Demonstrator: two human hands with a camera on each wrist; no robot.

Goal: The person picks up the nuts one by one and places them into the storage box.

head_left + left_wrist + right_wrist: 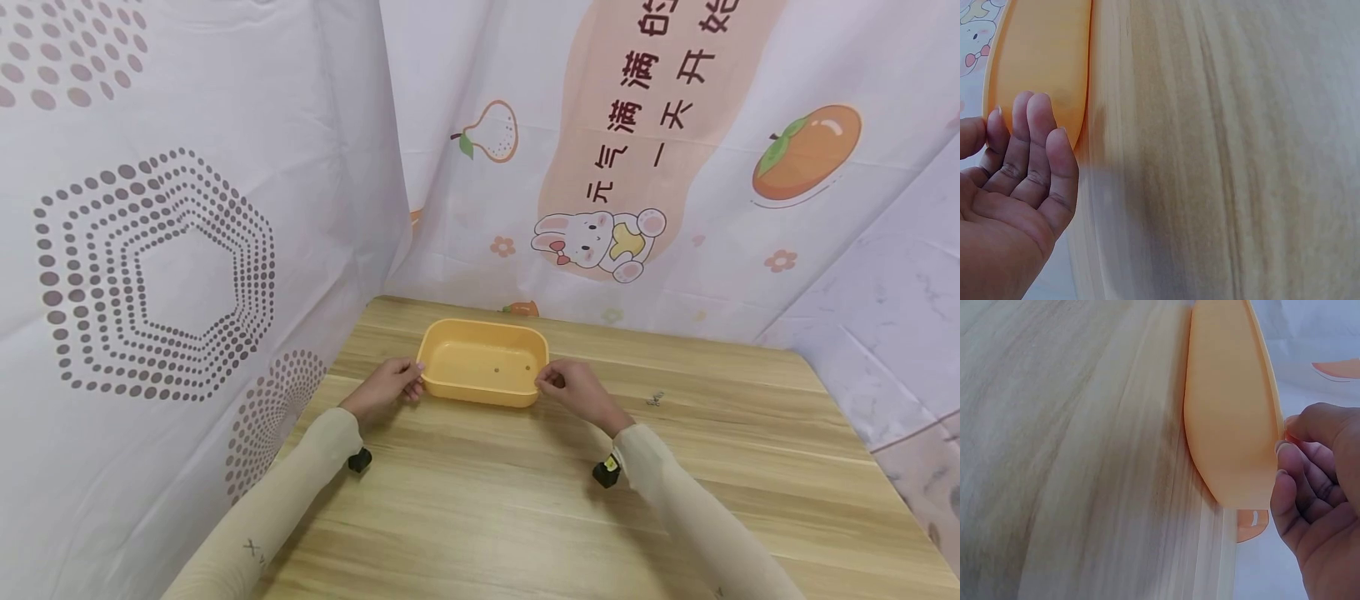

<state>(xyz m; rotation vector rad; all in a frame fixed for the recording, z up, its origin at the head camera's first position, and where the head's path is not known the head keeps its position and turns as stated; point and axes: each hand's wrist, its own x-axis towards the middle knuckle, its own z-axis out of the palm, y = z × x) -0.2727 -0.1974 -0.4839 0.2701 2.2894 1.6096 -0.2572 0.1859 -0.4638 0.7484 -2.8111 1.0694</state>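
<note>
A yellow-orange plastic tub [480,395] with rounded corners stands upright near the far side of the wooden table. My left hand [392,383] pinches its left rim between thumb and forefinger; the other fingers [1040,119] lie against or close to the outer wall. On the opposite end, my right hand [576,388] pinches the right rim, thumb on top and fingers [1292,464] below. Two tiny dark pieces, one of them this speck [497,370], lie on the tub's floor, too small to identify.
Right of the tub, a small cluster of metallic bits [655,399] lies on the table [480,517]. A patterned white curtain [172,275] hangs along the left, and a printed cloth [465,242] hangs behind the far table edge.
</note>
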